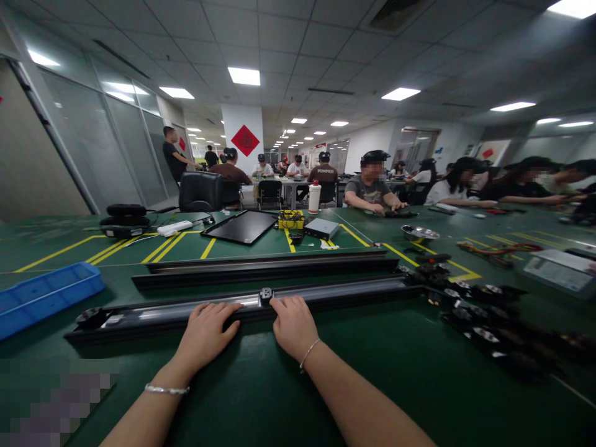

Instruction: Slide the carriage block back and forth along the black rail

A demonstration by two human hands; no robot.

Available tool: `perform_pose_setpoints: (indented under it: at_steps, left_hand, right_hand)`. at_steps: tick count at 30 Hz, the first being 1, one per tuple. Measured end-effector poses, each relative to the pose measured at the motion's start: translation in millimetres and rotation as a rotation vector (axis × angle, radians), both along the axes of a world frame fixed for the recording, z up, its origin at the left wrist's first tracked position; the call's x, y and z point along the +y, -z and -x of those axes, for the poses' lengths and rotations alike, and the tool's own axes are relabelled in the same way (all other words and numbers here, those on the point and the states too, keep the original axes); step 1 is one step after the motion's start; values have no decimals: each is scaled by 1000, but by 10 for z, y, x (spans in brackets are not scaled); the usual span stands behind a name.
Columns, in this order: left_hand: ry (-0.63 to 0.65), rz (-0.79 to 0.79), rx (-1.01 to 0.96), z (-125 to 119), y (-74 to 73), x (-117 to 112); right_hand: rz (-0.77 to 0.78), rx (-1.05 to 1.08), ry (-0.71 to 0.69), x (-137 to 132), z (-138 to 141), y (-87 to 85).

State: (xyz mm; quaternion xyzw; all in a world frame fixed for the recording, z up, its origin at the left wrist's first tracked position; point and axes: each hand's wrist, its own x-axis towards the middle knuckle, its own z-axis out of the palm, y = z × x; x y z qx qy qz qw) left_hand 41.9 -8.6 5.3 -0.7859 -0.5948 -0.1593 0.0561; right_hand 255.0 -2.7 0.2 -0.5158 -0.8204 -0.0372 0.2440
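Observation:
A long black channel-shaped rail (153, 315) with a shiny strip inside lies across the green table in front of me. My left hand (210, 332) is closed over its near edge, left of the middle, fingers over the channel and thumb on the near side. A small black block with a metal top (266, 297) sits in the channel near its middle. My right hand (294, 326) is closed at the block's right side, fingertips against it; the thumb is mostly hidden. A dark end piece (90, 318) stands at the rail's left end. Behind lies a second black rail (279, 267).
A blue bin (51, 295) stands at the left. Dark parts with metal pieces (484, 335) crowd the right, near a metal bowl (420, 233). Farther back are a black panel (239, 226), a grey box (321, 228) and a white bottle (315, 198). A person (372, 186) sits across.

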Motion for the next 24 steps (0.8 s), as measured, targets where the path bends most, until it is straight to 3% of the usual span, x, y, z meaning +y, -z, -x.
perform_pose_setpoints:
  at_steps: [24]
  left_hand:
    - [5,4,-26,-23,-40,-21]
  right_hand:
    - [20,-16,23,-26,-2,-34]
